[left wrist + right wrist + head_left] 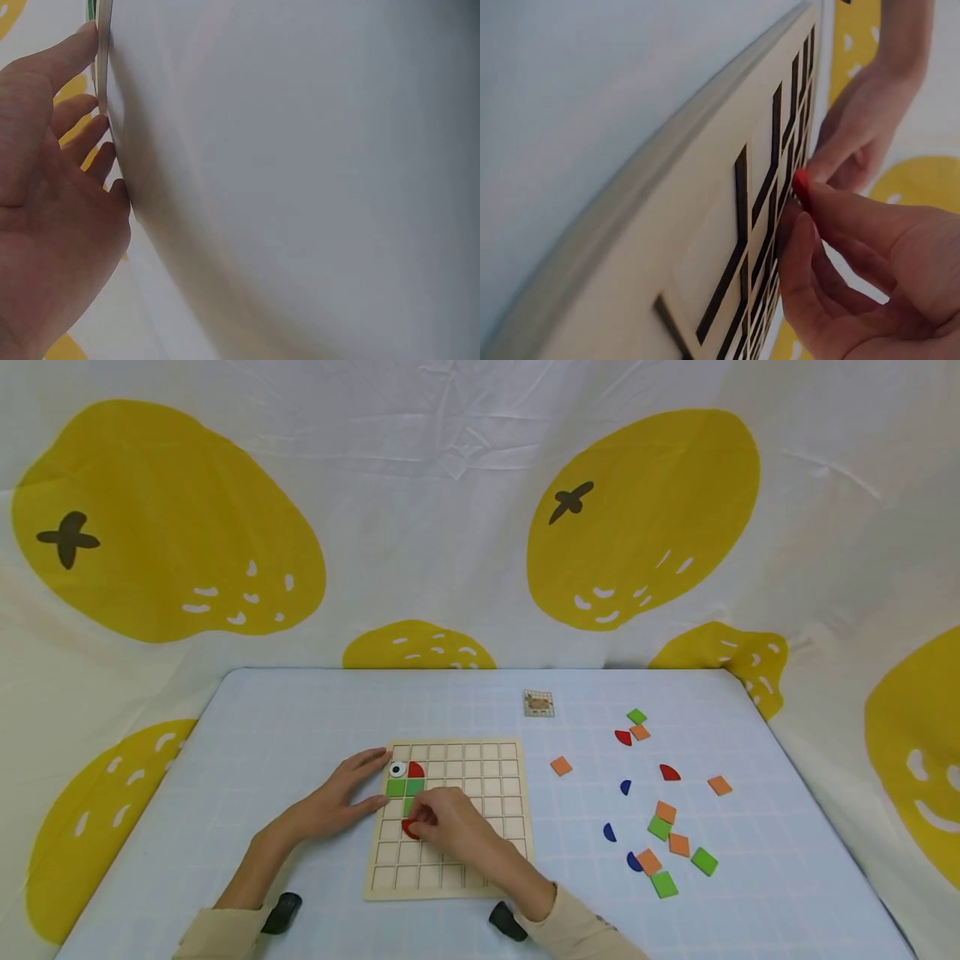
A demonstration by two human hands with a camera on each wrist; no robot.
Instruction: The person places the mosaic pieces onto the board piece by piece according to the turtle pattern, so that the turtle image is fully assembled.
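A wooden grid board (468, 877) lies on the table. My left hand (341, 797) rests along its left edge, fingers extended; in the left wrist view the fingertips (91, 34) touch the board's side. Between thumb and fingers my right hand (461, 831) pinches a red rounded tile (408, 828), low over the grid's left part; the same red tile (802, 187) shows in the right wrist view. Set in the upper left cells are a white eye tile (397, 769), a red quarter-circle tile (416, 769) and green square tiles (395, 787). Part of one green tile is behind the right hand.
Right of the board lie scattered orange squares (561, 766), green squares (664, 884), blue half-circles (610, 832) and red quarter-circles (670, 772). A small picture card (538, 703) lies behind the board. A patterned cloth (420, 527) hangs at the back.
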